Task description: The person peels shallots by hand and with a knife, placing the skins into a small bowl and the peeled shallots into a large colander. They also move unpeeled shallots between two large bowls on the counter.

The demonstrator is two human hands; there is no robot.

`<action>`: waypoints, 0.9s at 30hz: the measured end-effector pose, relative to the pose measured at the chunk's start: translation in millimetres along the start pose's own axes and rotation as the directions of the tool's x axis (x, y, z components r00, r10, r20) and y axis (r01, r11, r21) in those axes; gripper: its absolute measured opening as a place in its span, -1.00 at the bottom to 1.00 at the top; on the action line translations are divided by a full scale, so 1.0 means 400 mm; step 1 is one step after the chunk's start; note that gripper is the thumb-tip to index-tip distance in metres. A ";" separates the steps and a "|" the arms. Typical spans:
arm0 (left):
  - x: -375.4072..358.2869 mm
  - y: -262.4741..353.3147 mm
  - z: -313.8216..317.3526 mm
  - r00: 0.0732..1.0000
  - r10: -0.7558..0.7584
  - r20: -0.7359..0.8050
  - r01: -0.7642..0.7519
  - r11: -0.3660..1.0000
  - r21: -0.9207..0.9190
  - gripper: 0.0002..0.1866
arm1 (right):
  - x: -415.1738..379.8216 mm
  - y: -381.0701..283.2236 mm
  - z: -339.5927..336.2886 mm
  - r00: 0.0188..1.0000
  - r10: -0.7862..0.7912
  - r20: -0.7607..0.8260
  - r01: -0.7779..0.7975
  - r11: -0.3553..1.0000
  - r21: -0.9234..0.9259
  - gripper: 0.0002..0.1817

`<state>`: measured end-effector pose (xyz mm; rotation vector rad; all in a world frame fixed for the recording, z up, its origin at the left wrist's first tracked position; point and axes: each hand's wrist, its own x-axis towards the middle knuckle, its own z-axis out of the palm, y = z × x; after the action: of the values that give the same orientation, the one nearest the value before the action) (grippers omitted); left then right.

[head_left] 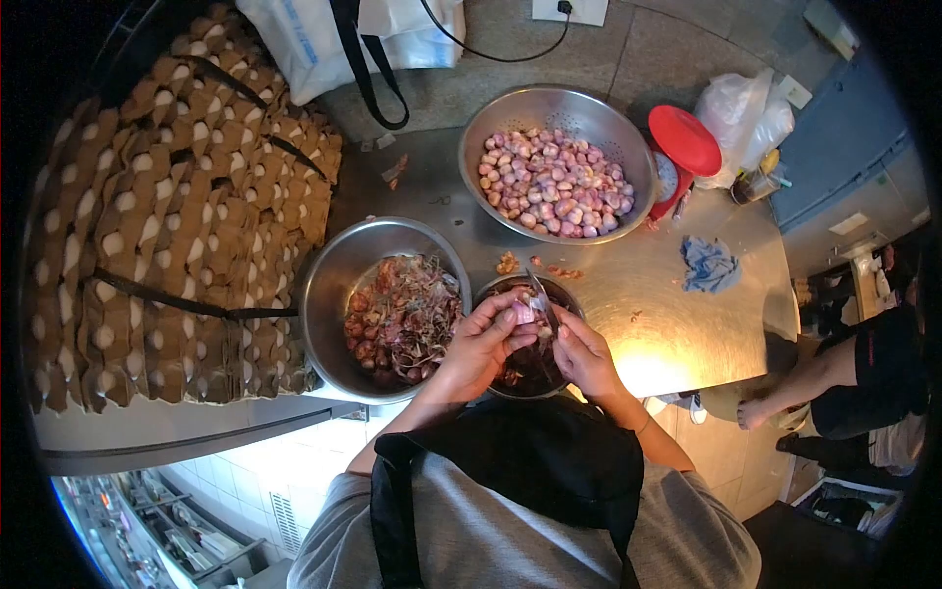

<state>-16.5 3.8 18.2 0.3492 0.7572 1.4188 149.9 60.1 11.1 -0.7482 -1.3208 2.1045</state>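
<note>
My left hand (481, 342) pinches a purple shallot (523, 312) between its thumb and fingers. A small knife (541, 299) is gripped in my right hand (585, 361), its blade up against the shallot. Both hands are over a small metal bowl (487, 287) with dark reddish skins in it, partly hidden by my fingers. Left of it, a wider metal bowl (316, 312) holds unpeeled shallots and a heap of dry skins and roots. Behind my hands, a large perforated metal colander (643, 162) is piled with peeled pink shallots (559, 182).
Stacked egg trays (186, 236) stand at the left. A red scale (685, 142), plastic bags (736, 123) and a blue cloth (709, 265) are on the right of the metal table (677, 339). A white bag (324, 49) lies at the back. Another person's arm (810, 390) shows at far right.
</note>
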 end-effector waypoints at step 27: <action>-0.014 0.010 -0.004 0.973 0.197 -0.120 -0.179 0.972 0.149 -0.76 | -0.025 -0.046 0.018 0.964 -0.188 0.188 0.263 0.779 -0.569 -0.52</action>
<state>-20.4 -1.2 21.2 0.4453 0.9545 1.5846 154.6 55.7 32.2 -0.6570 -2.0693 1.5598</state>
